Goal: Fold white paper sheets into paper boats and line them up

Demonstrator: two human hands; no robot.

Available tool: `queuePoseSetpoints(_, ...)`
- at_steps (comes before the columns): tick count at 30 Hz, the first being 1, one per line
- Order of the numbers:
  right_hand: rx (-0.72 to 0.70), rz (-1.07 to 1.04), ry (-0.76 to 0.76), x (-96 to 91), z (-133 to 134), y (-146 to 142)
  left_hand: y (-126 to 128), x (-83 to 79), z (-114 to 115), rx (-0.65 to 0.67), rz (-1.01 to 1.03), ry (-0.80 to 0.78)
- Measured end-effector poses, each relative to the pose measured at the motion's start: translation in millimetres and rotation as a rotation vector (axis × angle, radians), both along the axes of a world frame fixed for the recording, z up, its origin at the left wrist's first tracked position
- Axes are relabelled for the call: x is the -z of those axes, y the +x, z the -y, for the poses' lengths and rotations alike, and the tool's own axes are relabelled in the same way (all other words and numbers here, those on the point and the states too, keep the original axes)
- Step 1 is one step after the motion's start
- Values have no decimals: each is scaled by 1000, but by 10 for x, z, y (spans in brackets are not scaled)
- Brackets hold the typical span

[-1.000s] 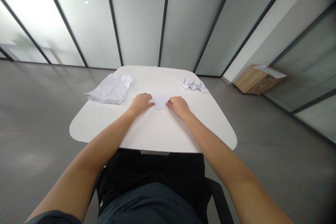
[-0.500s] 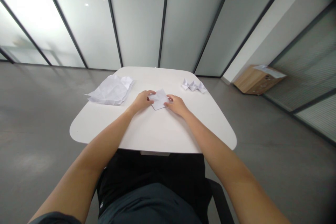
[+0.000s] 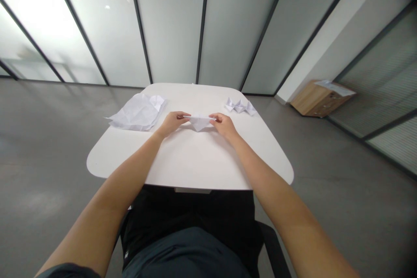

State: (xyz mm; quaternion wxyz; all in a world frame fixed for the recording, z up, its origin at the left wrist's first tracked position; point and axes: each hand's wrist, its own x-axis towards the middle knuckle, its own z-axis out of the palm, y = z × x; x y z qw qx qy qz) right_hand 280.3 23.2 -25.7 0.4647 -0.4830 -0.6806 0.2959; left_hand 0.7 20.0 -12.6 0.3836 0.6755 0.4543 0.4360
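A small folded piece of white paper (image 3: pixel 199 123) was held over the middle of the white, round-cornered bench (image 3: pixel 195 165), between the bare left hand (image 3: pixel 172 122) and the bare right hand (image 3: pixel 224 127). Its left end was pinched by the fingers of the left hand and its right end by the fingers of the right hand. The paper was probably gripped at both ends so that its long upper edge could be kept straight and level while the pointed part hung toward the near side. Whether that point was touching the bench could not be told.

A loose pile of creased white paper sheets (image 3: pixel 138 112) was placed beyond the left hand, slightly over the bench's edge, and a row of small, peaked white paper shapes (image 3: pixel 240 106) was set near the far right corner. Both seemed to be kept aside so that the handled piece was not mixed with them, yet was near enough to either.

Half a second earlier, the piece had been shown as a tilted square with its broad face turned upward; now it was tipped, with a narrow top edge and a downward triangle presented. The hands had been drawn slightly farther apart. In the pile and the row, no change was seen.
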Motion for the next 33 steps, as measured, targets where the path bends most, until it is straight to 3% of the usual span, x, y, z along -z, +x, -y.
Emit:
queuePoseSetpoints(5, 62, 91, 9, -23, 20, 18, -6, 8, -11, -91, -49, 53)
queuePoseSetpoints(10, 135, 154, 106, -143, 97, 17, -9, 14, -28, 14, 44, -7)
queuePoseSetpoints(16, 51, -166, -182, -159, 96, -42, 56, -36, 9, 25, 179, -128)
queuePoseSetpoints(20, 17, -281, -260, -139, 108, -114, 64, -43, 13, 16, 173, -126)
queuePoseSetpoints(25, 133, 51, -270, -90, 144, -146, 23, 25, 2, -76, -295, 51)
queuePoseSetpoints(28, 158, 304, -171, -38, 140, -134, 25, 82, -7, -64, -551, 196)
queuePoseSetpoints(33, 196, 595, 50, 9, 132, -127, 64, 140, -21, -40, -642, 330)
